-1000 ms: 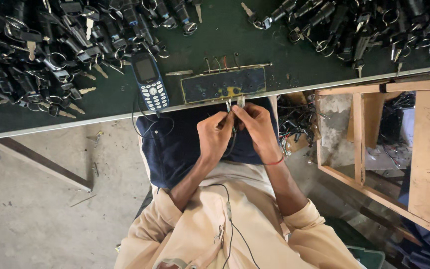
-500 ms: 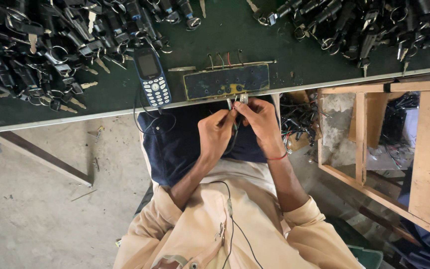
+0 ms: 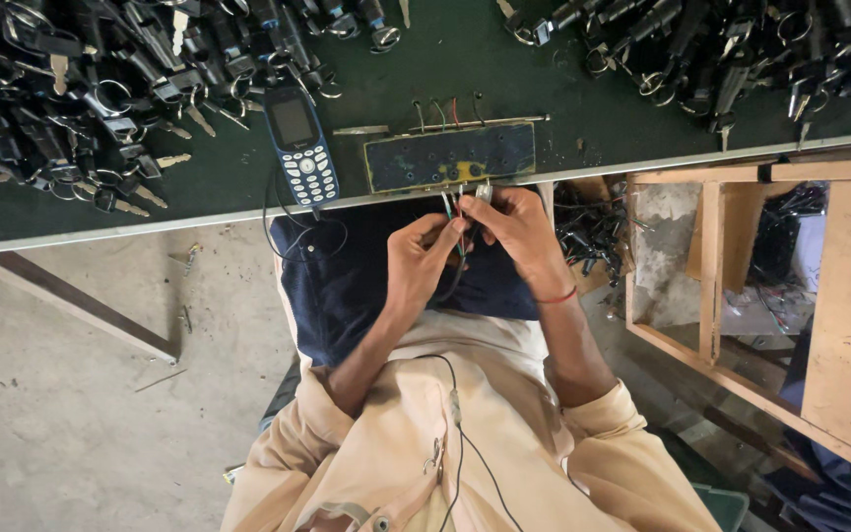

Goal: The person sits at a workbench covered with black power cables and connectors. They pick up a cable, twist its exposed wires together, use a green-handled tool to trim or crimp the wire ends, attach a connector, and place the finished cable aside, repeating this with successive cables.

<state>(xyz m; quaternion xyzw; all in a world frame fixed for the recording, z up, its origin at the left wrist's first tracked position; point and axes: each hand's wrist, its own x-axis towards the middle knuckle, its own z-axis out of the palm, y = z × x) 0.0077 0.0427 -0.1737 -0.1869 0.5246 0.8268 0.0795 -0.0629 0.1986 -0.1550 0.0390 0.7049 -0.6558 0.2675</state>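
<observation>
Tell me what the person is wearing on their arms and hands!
Both hands are bare, with no gloves. The left hand has nothing on its wrist. The right hand has a thin red band around the wrist. Loose beige sleeves are pushed up near the elbows, leaving the forearms uncovered. A thin black earphone cable hangs down the beige shirt between the arms.

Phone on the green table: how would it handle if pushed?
The phone lies flat, so it would probably slide, not roll or tip. Its attached black cable hangs over the table edge and may drag it. Looks small, likely light.
</observation>
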